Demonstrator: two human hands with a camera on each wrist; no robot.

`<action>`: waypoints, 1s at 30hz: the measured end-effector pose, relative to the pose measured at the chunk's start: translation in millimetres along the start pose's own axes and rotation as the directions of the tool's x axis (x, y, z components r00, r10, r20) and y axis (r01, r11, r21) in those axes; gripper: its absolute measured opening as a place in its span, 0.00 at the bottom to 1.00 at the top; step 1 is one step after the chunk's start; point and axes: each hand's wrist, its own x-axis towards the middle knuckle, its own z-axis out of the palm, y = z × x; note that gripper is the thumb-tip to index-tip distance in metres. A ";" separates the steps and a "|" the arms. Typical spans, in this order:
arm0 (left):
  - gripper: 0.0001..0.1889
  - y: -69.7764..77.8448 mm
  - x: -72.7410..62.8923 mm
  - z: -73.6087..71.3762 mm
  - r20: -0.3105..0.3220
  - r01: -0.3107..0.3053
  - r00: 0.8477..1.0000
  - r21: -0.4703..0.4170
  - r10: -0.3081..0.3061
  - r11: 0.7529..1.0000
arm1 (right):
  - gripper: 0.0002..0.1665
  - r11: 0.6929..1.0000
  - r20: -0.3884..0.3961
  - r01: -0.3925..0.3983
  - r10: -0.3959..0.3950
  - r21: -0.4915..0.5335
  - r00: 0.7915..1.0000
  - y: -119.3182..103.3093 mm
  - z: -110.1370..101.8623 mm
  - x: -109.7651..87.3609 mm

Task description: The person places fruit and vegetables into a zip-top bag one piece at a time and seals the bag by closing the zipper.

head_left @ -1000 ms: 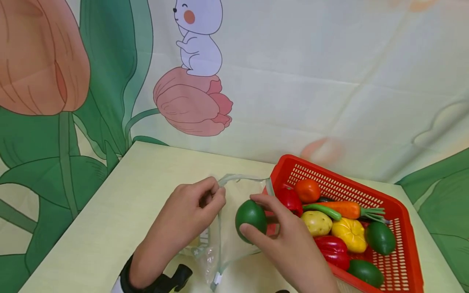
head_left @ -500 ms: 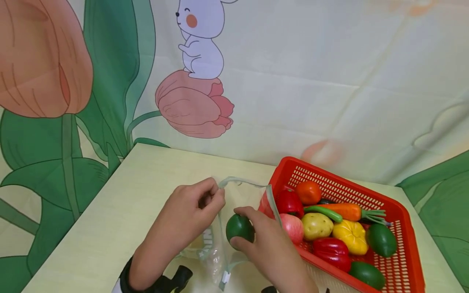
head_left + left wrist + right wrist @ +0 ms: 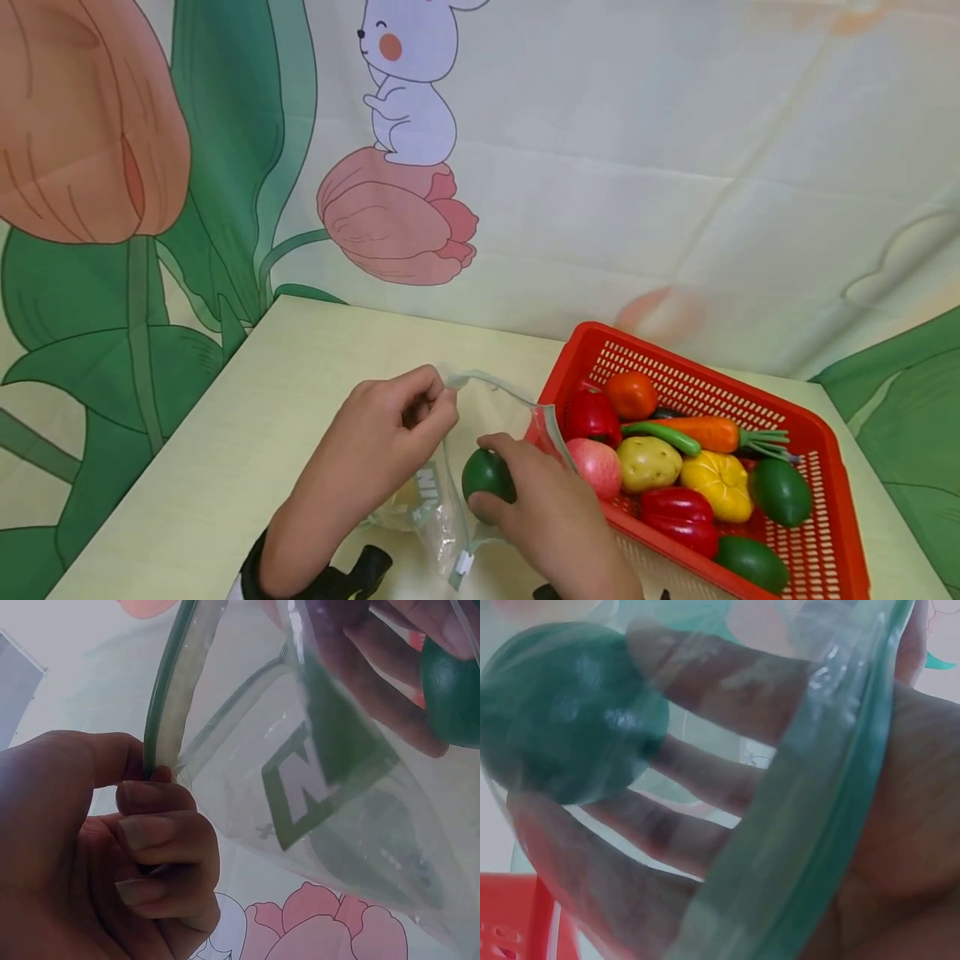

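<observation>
Between thumb and bent fingers, my left hand (image 3: 386, 429) pinches the green zip edge of a clear plastic zip bag (image 3: 437, 521), seen close up in the left wrist view as a bag (image 3: 232, 780) with its mouth spread. My right hand (image 3: 551, 508) reaches through that mouth, holding a smooth dark green avocado (image 3: 486, 479) with its fingers and thumb. In the right wrist view, plastic covers the avocado (image 3: 562, 712) and the fingers, and the green zip edge (image 3: 810, 847) crosses the hand near the thumb's base. The bag's lower part is partly hidden by both hands.
A red basket (image 3: 843, 500) stands right of the bag, holding a carrot (image 3: 708, 431), a potato (image 3: 648, 463), red peppers, an apple (image 3: 596, 468), a yellow squash (image 3: 717, 483) and more avocados. Behind the pale table (image 3: 330, 342) hangs a printed cloth (image 3: 600, 167).
My right hand has moved left and down with the avocado, from above the bag's mouth to inside it. The apple in the basket has come into sight. My left hand has stayed almost still.
</observation>
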 end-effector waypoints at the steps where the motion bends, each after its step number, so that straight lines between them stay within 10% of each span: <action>1: 0.15 -0.1 0.0 0.0 0.000 0.001 1.000 0.000 -0.001 1.000 | 0.33 1.000 -0.009 0.005 -0.005 -0.011 1.000 0.3 0.6 0.0; 30: 0.15 -1.2 0.7 0.1 -0.005 -0.002 1.000 -0.018 0.002 1.000 | 0.24 0.988 -0.055 0.114 -0.109 0.101 0.993 8.5 -12.1 -10.6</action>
